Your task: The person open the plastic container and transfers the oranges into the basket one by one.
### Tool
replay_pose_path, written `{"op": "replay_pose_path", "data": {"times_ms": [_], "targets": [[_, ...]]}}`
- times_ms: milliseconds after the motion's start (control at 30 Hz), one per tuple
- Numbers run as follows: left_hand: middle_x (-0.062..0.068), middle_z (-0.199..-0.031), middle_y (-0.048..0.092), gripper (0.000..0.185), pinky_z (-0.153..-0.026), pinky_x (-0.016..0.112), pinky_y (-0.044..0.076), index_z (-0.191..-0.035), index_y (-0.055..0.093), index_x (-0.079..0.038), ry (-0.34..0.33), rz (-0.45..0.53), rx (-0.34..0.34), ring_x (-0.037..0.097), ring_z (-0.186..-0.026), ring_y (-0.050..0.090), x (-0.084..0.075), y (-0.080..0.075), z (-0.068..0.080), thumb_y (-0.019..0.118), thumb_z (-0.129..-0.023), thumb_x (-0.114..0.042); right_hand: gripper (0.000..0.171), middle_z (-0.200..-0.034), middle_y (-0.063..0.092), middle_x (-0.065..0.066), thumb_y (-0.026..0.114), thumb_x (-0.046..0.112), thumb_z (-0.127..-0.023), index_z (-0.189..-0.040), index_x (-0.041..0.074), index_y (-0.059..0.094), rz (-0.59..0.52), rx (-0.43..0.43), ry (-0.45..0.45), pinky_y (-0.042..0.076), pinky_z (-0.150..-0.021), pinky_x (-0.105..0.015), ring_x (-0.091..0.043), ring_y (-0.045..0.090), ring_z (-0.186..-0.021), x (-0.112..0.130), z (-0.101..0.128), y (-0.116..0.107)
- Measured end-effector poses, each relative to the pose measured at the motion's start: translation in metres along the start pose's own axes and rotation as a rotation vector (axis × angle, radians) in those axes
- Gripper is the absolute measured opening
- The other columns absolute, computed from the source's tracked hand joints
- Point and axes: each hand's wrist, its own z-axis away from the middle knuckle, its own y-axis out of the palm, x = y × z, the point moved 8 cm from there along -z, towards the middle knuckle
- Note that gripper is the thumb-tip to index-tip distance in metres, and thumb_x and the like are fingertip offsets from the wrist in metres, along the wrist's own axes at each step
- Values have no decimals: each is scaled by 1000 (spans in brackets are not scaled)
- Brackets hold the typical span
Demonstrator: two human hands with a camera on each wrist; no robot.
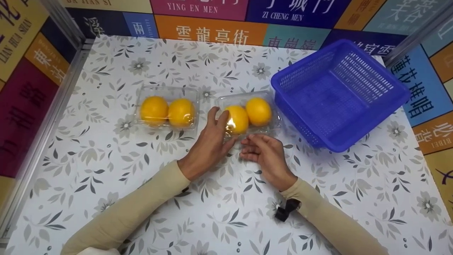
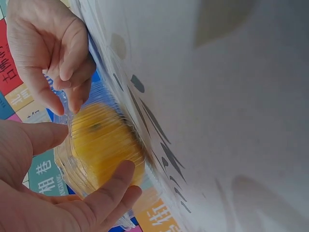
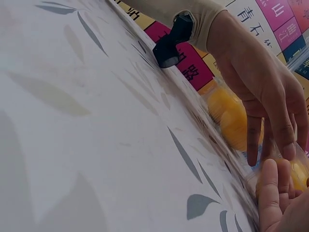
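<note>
Two oranges (image 1: 259, 112) lie in a clear plastic box (image 1: 244, 95) at the middle of the table. My left hand (image 1: 208, 143) is at this box's left front corner, its fingers spread along the side and its thumb toward the front edge. In the left wrist view, those fingers lie over the ribbed plastic in front of an orange (image 2: 104, 145). Close by the front edge is my right hand (image 1: 267, 154), its fingers loosely bent and fingertips near the rim. A similar clear box (image 1: 170, 91) with two oranges (image 1: 181, 112) sits farther left.
A blue plastic basket (image 1: 318, 131) with slotted walls stands tilted in angle at the right, close to the nearer box. A leaf-patterned cloth (image 1: 141, 202) covers the table. Panels with lettering (image 1: 212, 30) rise along the back and both sides.
</note>
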Motion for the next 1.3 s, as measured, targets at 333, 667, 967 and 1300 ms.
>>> {"op": "replay_pose_path", "data": {"times_ms": [333,667,967,1300], "targets": [[35,-160,35,65,-83,42,67,-155,43,1,5,-29,19,39,-96,73,-1,0,0,79,-102,-10,15,-97,79,-20,61,2,-111,-108,-5,74,-37,20,10,69,-71,-41,-26,75,-70,-6,1,12],[33,-161,35,65,-83,39,67,-156,43,1,2,-27,23,36,-92,73,-1,0,-1,78,-104,-15,16,-96,77,-21,62,1,-110,-106,-7,75,-39,6,8,69,-70,-40,-26,75,-69,-10,1,15],[33,-162,33,65,-84,39,67,-157,42,1,-8,-21,37,36,-94,73,1,0,0,78,-104,-13,17,-94,76,-18,61,2,-111,-105,-6,74,-57,43,34,68,-68,-35,-23,74,-70,-20,3,25],[33,-163,33,64,-82,42,66,-157,43,2,-26,-27,53,36,-90,71,2,1,-1,77,-105,-15,22,-84,74,-19,55,0,-113,-103,-7,73,-166,85,32,67,-67,-33,-21,75,-70,-24,1,32]]}}
